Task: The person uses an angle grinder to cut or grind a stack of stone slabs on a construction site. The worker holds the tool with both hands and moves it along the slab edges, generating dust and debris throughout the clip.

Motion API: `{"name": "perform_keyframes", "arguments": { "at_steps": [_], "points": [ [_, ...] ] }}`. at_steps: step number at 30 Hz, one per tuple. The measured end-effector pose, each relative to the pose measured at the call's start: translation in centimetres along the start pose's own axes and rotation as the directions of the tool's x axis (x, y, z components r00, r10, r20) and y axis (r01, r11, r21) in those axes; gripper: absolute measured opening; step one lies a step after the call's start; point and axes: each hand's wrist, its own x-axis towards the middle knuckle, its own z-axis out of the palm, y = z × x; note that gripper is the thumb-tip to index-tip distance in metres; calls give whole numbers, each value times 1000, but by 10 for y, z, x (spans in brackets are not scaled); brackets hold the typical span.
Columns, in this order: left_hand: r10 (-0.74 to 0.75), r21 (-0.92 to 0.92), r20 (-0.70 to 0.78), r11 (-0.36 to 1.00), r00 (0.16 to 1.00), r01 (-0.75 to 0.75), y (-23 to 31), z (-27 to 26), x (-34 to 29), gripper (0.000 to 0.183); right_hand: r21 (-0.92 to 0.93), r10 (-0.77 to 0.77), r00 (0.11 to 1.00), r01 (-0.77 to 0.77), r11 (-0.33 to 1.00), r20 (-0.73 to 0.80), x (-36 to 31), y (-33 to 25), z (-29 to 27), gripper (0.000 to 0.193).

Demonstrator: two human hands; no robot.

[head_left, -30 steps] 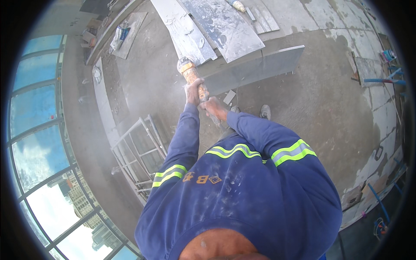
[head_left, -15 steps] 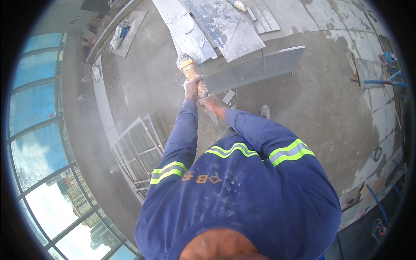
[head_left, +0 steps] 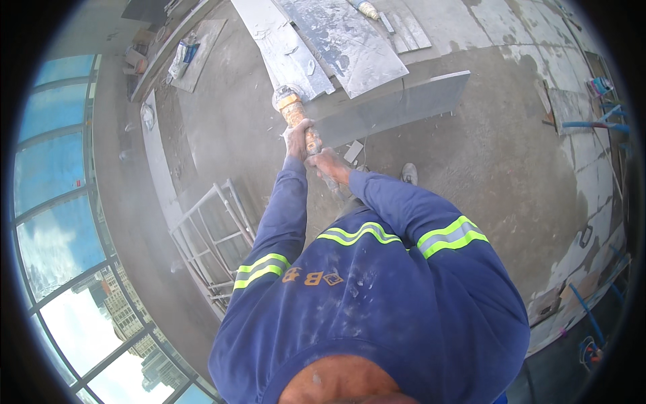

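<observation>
An orange, dust-coated angle grinder is in both my hands, its head pointing away from me. My left hand is wrapped round the body of the tool, nearer the head. Behind it, my right hand closes on the rear end. The grinder head is at the near left end of a long grey slab, beside a pale, dusty board. Whitish dust hangs around the tool, and the exact contact of its disc cannot be made out.
Another dusty slab lies beyond, with a second tool past it. A metal frame stands to my left, before large windows. A small white offcut lies near my shoe. Blue pipes are at far right.
The grinder and both hands have shifted very slightly to the left and toward me. My grip stays the same.
</observation>
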Motion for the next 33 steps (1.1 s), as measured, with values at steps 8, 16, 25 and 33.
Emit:
{"name": "perform_keyframes", "arguments": {
  "at_steps": [8, 16, 25, 33],
  "points": [
    [15, -98, -38, 995, 999, -18, -2, 6, -1, 34, 67, -68, 995, 63, 996, 77, 19, 6, -15, 24],
    [71, -320, -25, 945, 997, -75, 3, 23, -33, 34, -247, -65, 997, 71, 966, 32, -22, -21, -33, 18],
    [42, -516, 102, 857, 994, 17, -7, 107, -42, 35, -376, -13, 995, -25, 926, -97, -63, -68, -103, 12],
    [6, -577, 130, 814, 991, 70, -16, 110, -47, 35, -400, -29, 994, -16, 916, -107, -66, -64, -109, 14]
  ]
}}
